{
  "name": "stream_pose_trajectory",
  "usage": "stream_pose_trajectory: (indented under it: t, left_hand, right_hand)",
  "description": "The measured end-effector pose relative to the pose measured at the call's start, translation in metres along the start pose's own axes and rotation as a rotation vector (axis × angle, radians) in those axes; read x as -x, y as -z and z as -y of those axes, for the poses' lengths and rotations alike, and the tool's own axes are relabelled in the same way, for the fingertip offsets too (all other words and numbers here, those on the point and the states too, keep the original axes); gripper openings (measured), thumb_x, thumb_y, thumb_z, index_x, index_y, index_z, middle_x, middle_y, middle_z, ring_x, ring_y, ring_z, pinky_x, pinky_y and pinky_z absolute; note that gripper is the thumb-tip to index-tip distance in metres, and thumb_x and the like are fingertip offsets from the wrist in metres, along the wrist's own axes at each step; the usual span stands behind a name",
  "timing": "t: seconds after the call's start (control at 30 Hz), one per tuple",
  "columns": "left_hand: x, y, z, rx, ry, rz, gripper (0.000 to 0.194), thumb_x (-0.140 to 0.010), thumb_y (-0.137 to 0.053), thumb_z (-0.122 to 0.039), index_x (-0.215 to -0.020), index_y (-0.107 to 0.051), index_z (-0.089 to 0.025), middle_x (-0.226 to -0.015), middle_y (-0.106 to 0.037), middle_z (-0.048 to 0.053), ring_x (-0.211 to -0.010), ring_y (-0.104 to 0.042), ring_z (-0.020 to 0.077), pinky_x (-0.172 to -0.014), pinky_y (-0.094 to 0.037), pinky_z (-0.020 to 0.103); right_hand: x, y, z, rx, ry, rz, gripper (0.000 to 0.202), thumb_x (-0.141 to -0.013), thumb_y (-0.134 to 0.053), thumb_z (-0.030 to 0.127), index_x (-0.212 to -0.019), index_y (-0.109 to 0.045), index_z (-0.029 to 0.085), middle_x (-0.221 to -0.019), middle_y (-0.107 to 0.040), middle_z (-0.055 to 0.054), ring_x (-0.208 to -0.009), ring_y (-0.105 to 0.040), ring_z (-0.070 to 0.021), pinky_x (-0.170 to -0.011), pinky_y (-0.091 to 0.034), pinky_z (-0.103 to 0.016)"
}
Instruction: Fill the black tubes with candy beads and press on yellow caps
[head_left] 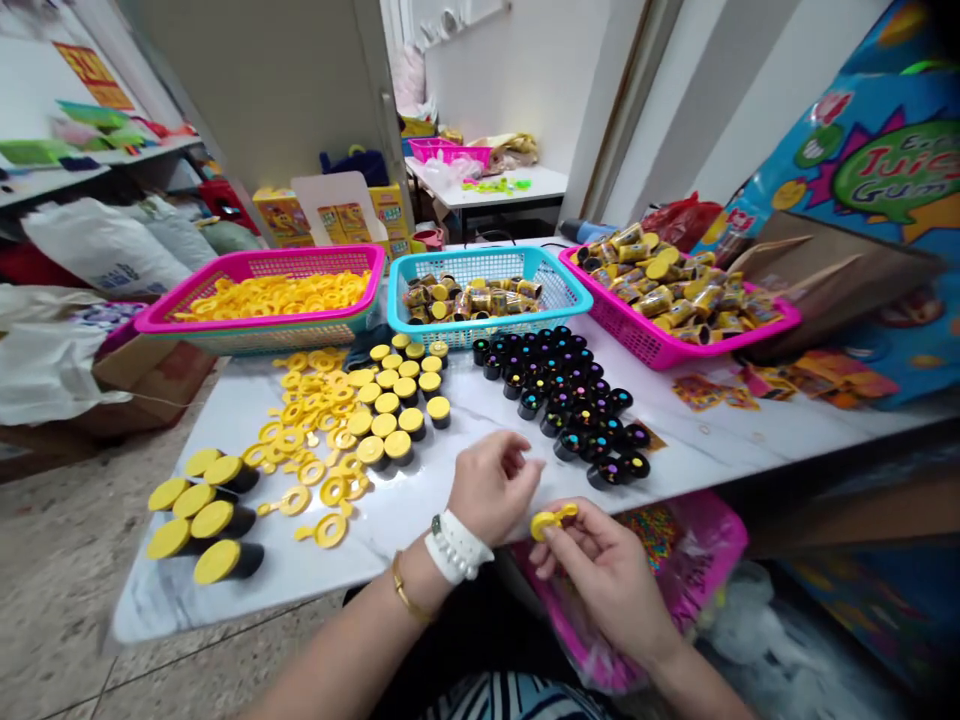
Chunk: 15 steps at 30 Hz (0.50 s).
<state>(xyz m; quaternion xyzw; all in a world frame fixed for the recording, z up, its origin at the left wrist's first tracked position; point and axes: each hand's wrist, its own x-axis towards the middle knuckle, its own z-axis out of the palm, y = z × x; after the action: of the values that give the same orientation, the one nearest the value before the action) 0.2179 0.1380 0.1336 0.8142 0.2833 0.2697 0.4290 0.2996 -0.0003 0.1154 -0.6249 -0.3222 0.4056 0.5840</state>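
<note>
Between the thumb and fingers of my right hand (611,575) is a small yellow plastic piece with a ring-like tab (553,520), held over the table's front edge. My left hand (495,480) hovers just left of it, fingers loosely curled and thumb apart, with nothing visible in it. Beyond my hands stand rows of black cups (574,385) with coloured beads inside. To the left are black cups with yellow tops (397,400) and a scatter of loose yellow ring pieces (315,430). Another group of yellow-topped cups (214,520) is at the near left corner.
Along the back stand a pink basket (259,262) of yellow rings, a blue basket (487,265) of labelled small tubs, and a pink basket (637,340) heaped with more. Under the table edge, a pink bin (731,520) holds coloured beads. Printed bags (885,200) stand right.
</note>
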Motion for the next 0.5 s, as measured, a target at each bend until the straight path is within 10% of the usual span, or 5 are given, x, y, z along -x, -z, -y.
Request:
stream_pose_trajectory:
  t: [0.13,0.5]
  left_hand:
    - [-0.036,-0.016,0.016,-0.169,0.043,-0.221,0.019,-0.076,-0.067,-0.024,-0.092,-0.059,-0.017,-0.068,-0.057,-0.003,-0.064,-0.056,0.0133,-0.066,-0.046,0.026]
    - [-0.066,-0.029,0.019,-0.387,0.098,-0.159,0.027,-0.078,-0.068,-0.033,-0.100,-0.063,-0.018,-0.077,-0.062,0.001,-0.075,-0.059,0.0175,-0.070,-0.044,0.029]
  right_hand:
    - [-0.001,-0.004,-0.010,-0.048,-0.057,0.013,0.024,-0.087,-0.064,0.043,-0.092,-0.060,0.020,-0.071,-0.067,-0.002,-0.062,-0.066,-0.0155,-0.057,-0.054,-0.025]
    - [-0.002,-0.005,-0.018,0.209,0.159,0.047,0.014,-0.090,-0.060,0.032,-0.087,-0.067,0.021,-0.084,-0.067,-0.005,-0.062,-0.062,-0.0141,-0.054,-0.049,-0.024]
